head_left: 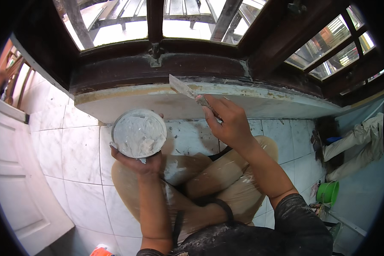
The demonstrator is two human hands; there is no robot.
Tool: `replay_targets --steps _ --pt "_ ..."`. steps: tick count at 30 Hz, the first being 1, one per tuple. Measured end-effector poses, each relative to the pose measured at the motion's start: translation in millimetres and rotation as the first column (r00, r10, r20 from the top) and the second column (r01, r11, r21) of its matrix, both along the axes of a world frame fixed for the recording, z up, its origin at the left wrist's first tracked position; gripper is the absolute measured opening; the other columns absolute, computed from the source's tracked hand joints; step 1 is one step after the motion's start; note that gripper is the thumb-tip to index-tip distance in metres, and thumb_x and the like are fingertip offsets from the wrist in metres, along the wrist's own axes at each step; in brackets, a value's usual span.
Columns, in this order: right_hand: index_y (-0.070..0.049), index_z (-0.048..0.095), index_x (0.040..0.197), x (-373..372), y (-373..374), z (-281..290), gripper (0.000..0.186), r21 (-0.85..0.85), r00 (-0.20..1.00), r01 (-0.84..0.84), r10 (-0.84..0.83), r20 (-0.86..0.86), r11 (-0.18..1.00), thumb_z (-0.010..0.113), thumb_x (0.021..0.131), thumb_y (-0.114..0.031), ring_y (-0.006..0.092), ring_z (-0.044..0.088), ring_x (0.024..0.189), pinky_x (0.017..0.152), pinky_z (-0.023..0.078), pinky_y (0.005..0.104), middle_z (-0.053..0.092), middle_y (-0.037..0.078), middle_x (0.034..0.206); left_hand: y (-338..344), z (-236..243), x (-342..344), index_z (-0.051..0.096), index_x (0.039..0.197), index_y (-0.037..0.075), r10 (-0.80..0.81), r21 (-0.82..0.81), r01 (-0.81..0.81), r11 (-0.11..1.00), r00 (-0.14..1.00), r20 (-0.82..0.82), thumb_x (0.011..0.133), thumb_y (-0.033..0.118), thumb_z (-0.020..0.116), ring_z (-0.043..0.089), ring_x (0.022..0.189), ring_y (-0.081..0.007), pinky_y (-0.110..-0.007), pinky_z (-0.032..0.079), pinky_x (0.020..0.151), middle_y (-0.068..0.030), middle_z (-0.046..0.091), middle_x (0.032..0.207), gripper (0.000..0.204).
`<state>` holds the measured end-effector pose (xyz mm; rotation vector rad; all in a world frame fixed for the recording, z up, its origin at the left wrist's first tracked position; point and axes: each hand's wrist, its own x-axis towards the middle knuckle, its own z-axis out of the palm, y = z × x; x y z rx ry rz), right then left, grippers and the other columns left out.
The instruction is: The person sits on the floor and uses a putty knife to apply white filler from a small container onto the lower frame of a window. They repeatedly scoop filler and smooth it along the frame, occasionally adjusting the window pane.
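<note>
My left hand [146,165] supports a round tub [139,111] from below, fingers wrapped around its side. White putty [141,132] lies in the tub, smeared and lumpy. In my right hand [231,123] is a putty knife [184,90], its handle gripped and its whitish blade pointing up and left. The blade reaches over the pale sill [123,94] below the dark wooden window frame [192,64]. Whether the blade touches the sill or the frame, I cannot tell. The tub is to the left of the knife, apart from it.
My crossed legs in stained tan trousers rest on the white tiled floor [83,158], which has dark specks near the wall. A panelled white door [21,170] is at the left. To the right are beige trousers [358,143] and a green bucket [327,193].
</note>
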<state>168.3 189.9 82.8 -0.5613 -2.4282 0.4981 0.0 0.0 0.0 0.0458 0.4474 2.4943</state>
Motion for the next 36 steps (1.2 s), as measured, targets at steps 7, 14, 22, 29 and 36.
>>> replay_targets --steps 7,14,22,29,36 --pt "-0.001 0.079 0.133 45.3 41.6 -11.3 0.031 0.054 0.993 0.114 -0.114 0.003 0.992 0.077 0.103 -0.009 0.0309 0.078 0.078 0.07 0.063 0.0413 0.08 0.018 0.1 -2.2 9.6 2.4 0.05 0.168 0.016 0.071 -0.024 -0.07 0.997 0.996 0.051 0.1 0.083 0.046 0.054 0.152 -0.0511 -0.076 0.042 0.129 -0.0212 0.055 0.166 0.095" --pt "-0.004 0.08 0.134 118.5 48.8 9.8 0.033 0.141 0.954 0.268 -0.283 0.102 0.953 0.078 0.101 -0.006 0.028 0.074 0.071 0.065 0.06 0.0413 0.077 0.015 0.091 -2.7 6.1 5.2 0.049 0.169 0.016 0.053 -0.017 -0.052 0.999 0.994 0.093 0.099 0.084 0.049 0.053 0.153 -0.0524 -0.075 0.041 0.131 -0.0217 0.054 0.167 0.097" --pt "-0.004 0.076 0.138 25.8 3.3 1.7 0.037 0.145 1.0 0.011 -0.012 0.01 0.989 0.077 0.104 -0.02 0.0327 0.076 0.072 0.066 0.064 0.0444 0.077 0.016 0.098 10.6 -7.5 7.4 0.049 0.17 0.016 -0.072 0.016 0.072 0.997 0.997 0.016 0.099 0.083 0.048 0.052 0.155 -0.053 -0.076 0.04 0.131 -0.0212 0.052 0.17 0.097" --pt "-0.003 0.079 0.133 31.6 24.7 -13.6 0.033 0.114 0.99 0.138 -0.138 -0.007 0.984 0.08 0.102 -0.013 0.0356 0.078 0.077 0.068 0.063 0.0428 0.078 0.018 0.099 8.5 -1.1 3.6 0.051 0.168 0.017 0.054 -0.108 -0.054 0.993 0.999 -0.006 0.1 0.081 0.048 0.054 0.153 -0.0513 -0.075 0.041 0.13 -0.0187 0.054 0.168 0.093" --pt "-0.003 0.08 0.128 135.4 66.7 -13.5 0.026 0.079 0.927 0.374 -0.37 -0.065 0.924 0.078 0.104 -0.012 0.0358 0.079 0.078 0.07 0.063 0.0443 0.077 0.018 0.093 8.9 -5.3 7.3 0.053 0.166 0.018 -0.033 -0.058 0.031 0.998 0.999 -0.032 0.098 0.082 0.051 0.054 0.153 -0.0503 -0.074 0.043 0.13 -0.0179 0.054 0.167 0.093"
